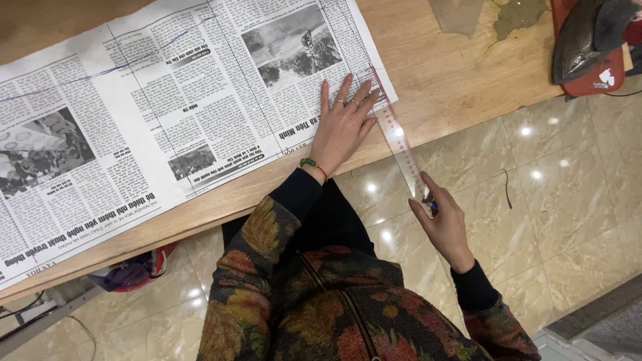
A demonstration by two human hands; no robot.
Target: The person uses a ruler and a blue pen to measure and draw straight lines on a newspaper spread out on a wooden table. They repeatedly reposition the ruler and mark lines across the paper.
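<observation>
We press our left hand (342,127) flat, fingers spread, on the newspaper (167,100) near its right edge, close to the front edge of the wooden table (455,73). Our right hand (445,224) pinches the near end of a clear ruler (400,144), which lies along the paper's right edge and sticks out past the table's front edge over the tiled floor (575,194). An iron (585,37) rests at the table's far right corner.

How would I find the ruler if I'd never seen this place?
Start at the wooden table with the big newspaper spread on it. At the paper's right edge, beside the left hand, lies the ruler, sticking out over the floor. It is the only see-through strip, and the right hand holds its end.
</observation>
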